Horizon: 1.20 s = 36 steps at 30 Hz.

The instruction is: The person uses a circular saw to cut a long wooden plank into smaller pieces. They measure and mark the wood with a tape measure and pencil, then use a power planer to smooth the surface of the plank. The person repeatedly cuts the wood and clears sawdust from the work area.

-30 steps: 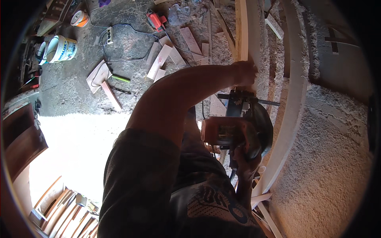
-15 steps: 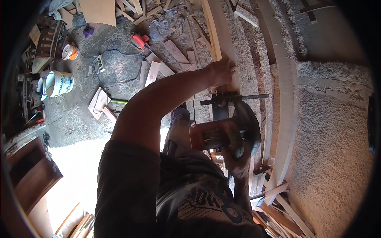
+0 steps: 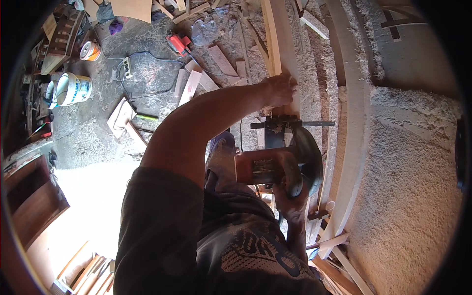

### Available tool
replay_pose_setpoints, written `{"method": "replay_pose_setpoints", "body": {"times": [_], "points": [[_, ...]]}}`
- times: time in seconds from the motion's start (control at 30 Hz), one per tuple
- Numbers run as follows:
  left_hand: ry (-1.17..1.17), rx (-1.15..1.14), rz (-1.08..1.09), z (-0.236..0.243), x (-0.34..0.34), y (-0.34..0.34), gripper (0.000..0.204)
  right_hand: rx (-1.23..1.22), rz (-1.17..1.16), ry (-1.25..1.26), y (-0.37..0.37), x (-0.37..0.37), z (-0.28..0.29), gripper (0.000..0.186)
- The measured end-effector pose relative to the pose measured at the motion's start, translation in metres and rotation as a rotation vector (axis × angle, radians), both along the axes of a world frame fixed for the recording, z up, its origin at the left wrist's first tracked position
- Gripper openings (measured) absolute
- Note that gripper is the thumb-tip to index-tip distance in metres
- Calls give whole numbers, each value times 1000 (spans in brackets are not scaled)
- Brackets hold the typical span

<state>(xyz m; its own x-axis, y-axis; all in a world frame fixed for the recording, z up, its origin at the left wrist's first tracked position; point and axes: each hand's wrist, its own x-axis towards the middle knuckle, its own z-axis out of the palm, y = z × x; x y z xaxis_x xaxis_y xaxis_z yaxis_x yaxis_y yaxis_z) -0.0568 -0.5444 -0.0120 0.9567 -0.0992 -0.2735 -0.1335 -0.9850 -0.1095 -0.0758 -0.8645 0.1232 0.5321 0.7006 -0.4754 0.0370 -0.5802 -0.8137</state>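
Observation:
A circular saw (image 3: 265, 166) with a reddish-brown motor housing and a dark, curved blade guard sits in front of my body. My right hand (image 3: 293, 200) is wrapped around its rear handle. Beyond the saw's base plate, my left hand (image 3: 280, 91) is closed over a long wooden board (image 3: 285, 54) that runs away from me; some of its fingers are hidden. A dark metal guide bar (image 3: 322, 124) sticks out sideways from the saw's front. The blade itself cannot be seen.
More long planks (image 3: 353, 123) lie to the right among wood shavings. On the floor at left are a white bucket (image 3: 73, 89), a power strip (image 3: 128, 68) with cables, a red power tool (image 3: 178, 44) and loose offcuts (image 3: 191, 87). A rough wall (image 3: 408, 187) rises at right.
The view has shifted slightly, moving the floor things a little in the picture. Both hands keep their grips, and the saw stays almost at the same place by the left hand.

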Motion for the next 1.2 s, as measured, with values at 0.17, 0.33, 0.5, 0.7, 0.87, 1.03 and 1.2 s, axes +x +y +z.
{"method": "replay_pose_setpoints", "body": {"times": [0.17,0.33,0.5,0.7,0.87,1.03,1.2], "points": [[37,-10,20,4,1,1,40,23,-6,40,-1,2,-5,27],[47,-36,2,1,5,4,36,114,78,-79,3,5,-7,29],[-67,-11,-3,3,-3,5,30,46,94,-65,13,6,2,32],[-221,38,-31,5,-7,8,31,161,123,-122,16,8,-8,34],[-236,45,27,1,-11,4,39,35,83,-10,17,8,-1,35],[-226,17,104,6,-11,1,53,34,114,-149,8,0,13,41],[-157,97,44,10,-14,5,56,-36,87,-89,-16,-12,43,51]]}}
